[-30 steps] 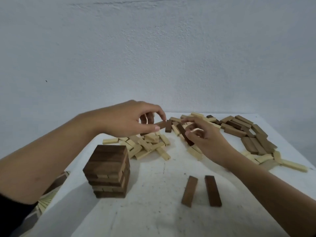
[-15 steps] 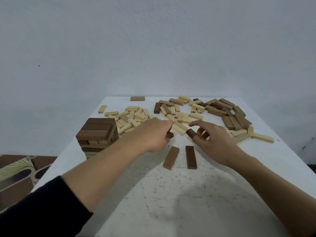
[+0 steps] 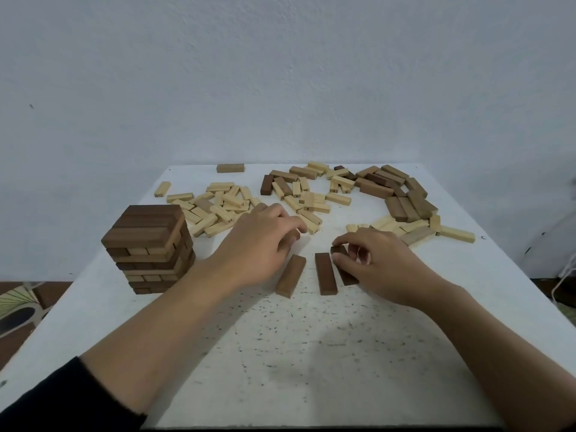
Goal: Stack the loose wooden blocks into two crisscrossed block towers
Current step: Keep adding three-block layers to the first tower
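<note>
Head camera looks down on a white speckled table [image 3: 280, 353] set against a pale wall. At left of centre stands one finished tower [image 3: 149, 247] of crisscrossed layers, dark blocks on top and mixed pale and brown layers beneath.

In the middle of the frame three blocks lie nearly parallel on the table, long ends pointing away from the person. The brown block [image 3: 291, 275] on the left lies slightly slanted and apart from the others. The middle block [image 3: 325, 273], darker, lies just beside the dark block [image 3: 346, 278] on the right.

The right hand [image 3: 380, 266] pinches that dark block at its far end with curled fingers and thumb, its palm covering most of the block's length. The left hand [image 3: 258, 244] hovers just above and left of the brown block, fingers curled downward. Something dark shows at its fingertips, but whether it grips a block cannot be told.

Across the upper part of the table lie the loose blocks: a pale heap [image 3: 218, 210] behind the left hand, and a brown heap [image 3: 402, 198] at upper right. A lone block [image 3: 230, 168] sits at the far edge.

A black sleeve [image 3: 62, 400] covers the left forearm at lower left.
</note>
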The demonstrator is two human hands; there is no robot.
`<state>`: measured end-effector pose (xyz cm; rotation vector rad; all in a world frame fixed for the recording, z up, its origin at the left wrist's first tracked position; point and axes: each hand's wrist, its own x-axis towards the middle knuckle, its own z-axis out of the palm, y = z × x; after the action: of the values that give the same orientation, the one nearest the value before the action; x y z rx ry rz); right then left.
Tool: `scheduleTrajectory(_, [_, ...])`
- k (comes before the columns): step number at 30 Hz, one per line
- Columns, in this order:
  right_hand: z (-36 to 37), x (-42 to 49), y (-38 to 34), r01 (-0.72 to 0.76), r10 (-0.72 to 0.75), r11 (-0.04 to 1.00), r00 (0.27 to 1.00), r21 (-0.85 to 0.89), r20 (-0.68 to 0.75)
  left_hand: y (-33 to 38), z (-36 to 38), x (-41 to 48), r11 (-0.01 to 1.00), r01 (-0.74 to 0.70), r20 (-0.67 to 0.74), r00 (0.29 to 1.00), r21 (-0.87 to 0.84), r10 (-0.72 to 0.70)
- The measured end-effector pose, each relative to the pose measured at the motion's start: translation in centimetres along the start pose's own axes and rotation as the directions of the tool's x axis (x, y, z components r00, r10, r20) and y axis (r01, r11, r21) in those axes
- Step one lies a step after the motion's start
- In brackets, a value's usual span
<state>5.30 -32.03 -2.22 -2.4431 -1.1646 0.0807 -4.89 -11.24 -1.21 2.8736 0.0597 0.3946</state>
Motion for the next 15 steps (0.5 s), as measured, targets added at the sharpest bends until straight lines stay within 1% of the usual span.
scheduleTrajectory(1, [-0.3,0.0,0.1,0.003,-0.003,1.000,0.999,0.010,0.044,0.2,-0.2,-0.6,0.998,-0.020,-0.010,1.000,-0.054,0.019])
scheduleTrajectory(2, [-0.6,0.0,0.3,0.005,-0.007,1.000,0.996,0.012,0.093,0.4,-0.3,-1.1,0.994,-0.031,0.009,0.999,-0.106,0.032])
scheduleTrajectory(4, [-1.0,-0.1,0.6,0.016,-0.017,1.000,0.984,0.002,0.175,0.8,-0.6,-2.3,0.986,-0.027,0.124,0.991,-0.164,0.047])
scheduleTrajectory(6, [-1.1,-0.1,0.8,0.028,-0.027,1.000,0.972,0.000,0.232,1.0,-0.8,-3.2,0.988,-0.018,0.237,0.970,-0.155,0.055])
scheduleTrajectory(8, [-0.9,-0.1,0.8,0.051,-0.047,0.999,0.960,-0.009,0.277,0.9,-0.7,-3.8,0.991,-0.025,0.302,0.951,-0.131,0.064])
scheduleTrajectory(10, [-0.8,-0.1,0.6,0.085,-0.076,0.996,0.957,-0.021,0.281,0.5,-0.5,-4.2,0.990,-0.026,0.348,0.935,-0.137,0.073])
scheduleTrajectory(12, [-0.7,-0.1,0.5,0.110,-0.101,0.994,0.957,-0.018,0.273,0.1,-0.1,-4.5,0.984,-0.019,0.350,0.933,-0.177,0.081])
scheduleTrajectory(15, [-0.4,0.0,0.3,0.116,-0.122,0.992,0.964,0.039,0.238,-0.3,0.4,-4.6,0.957,0.020,0.283,0.957,-0.288,0.066])
